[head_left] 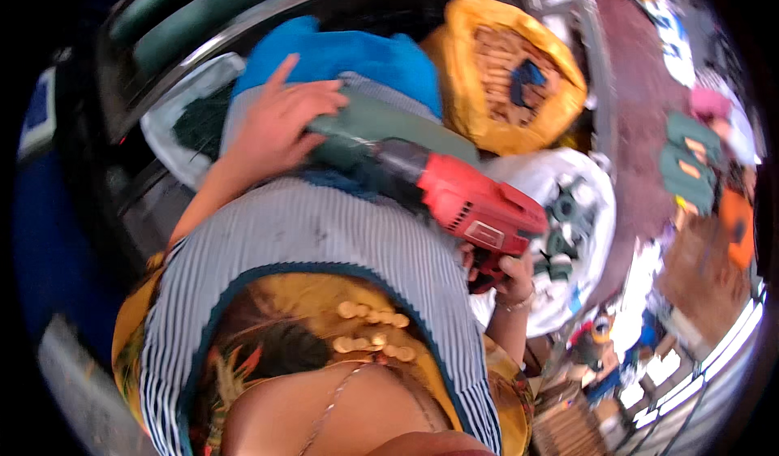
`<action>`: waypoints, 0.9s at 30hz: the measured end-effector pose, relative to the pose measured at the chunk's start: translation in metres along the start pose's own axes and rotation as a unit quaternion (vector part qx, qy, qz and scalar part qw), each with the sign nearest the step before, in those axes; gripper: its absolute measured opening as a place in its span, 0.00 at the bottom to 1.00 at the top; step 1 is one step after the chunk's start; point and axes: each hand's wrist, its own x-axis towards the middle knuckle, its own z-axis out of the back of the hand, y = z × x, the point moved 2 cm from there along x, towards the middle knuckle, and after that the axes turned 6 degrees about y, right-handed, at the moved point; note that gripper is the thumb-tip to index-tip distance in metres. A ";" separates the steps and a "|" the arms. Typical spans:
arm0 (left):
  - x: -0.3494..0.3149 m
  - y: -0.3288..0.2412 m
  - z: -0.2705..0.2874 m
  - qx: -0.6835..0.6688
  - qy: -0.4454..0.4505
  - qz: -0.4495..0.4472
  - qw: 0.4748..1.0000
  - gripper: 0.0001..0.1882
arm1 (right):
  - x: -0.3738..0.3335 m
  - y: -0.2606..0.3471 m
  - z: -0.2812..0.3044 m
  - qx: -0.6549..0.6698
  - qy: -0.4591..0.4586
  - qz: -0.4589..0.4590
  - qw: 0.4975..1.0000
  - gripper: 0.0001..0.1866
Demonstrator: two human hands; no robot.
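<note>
My right hand (513, 277) is wrapped round the handle of a red and black power drill (480, 200). The drill's dark nose points left, and its tip is at or close to a dark green roll (414, 123) lying across my lap; blur hides whether they touch. My left hand (284, 119) rests on the left end of that roll, fingers spread, the index finger pointing away from me. Beneath the roll lies a bright blue cloth (349, 54), over the striped apron (389, 217) that I wear.
A yellow sack (458, 75) of small brown pieces stands beyond the roll. A white sack (596, 237) at right holds green and grey ring-like pieces. Another white sack (158, 123) with dark green contents is at left. Large green rolls (195, 22) lie behind a metal edge.
</note>
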 end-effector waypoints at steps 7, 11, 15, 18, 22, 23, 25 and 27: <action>-0.005 0.013 -0.019 0.004 0.008 0.023 1.000 0.13 | 0.014 -0.021 0.017 0.015 -0.020 0.006 1.000 0.34; -0.013 0.035 -0.009 -0.002 -0.014 0.084 0.996 0.14 | 0.004 -0.027 0.043 0.036 -0.018 0.028 0.999 0.35; -0.013 0.041 -0.001 -0.067 -0.037 0.107 0.991 0.18 | -0.002 -0.032 0.072 0.128 -0.122 0.059 0.982 0.34; -0.010 0.033 -0.002 0.030 -0.035 0.079 0.996 0.19 | 0.038 -0.048 0.093 0.224 -0.167 0.155 0.948 0.33; 0.008 0.021 -0.013 0.001 -0.034 0.037 0.999 0.13 | 0.140 -0.052 0.139 0.304 -0.127 0.284 0.900 0.27; 0.011 0.021 -0.017 -0.017 -0.031 0.033 0.999 0.13 | 0.161 -0.055 0.158 0.309 -0.135 0.314 0.888 0.27; 0.017 0.014 -0.014 0.034 -0.084 0.020 0.996 0.11 | 0.199 -0.065 0.199 0.350 -0.090 0.363 0.859 0.28; 0.019 0.013 0.003 0.118 -0.130 0.019 0.984 0.08 | 0.227 -0.069 0.216 0.409 -0.071 0.396 0.819 0.27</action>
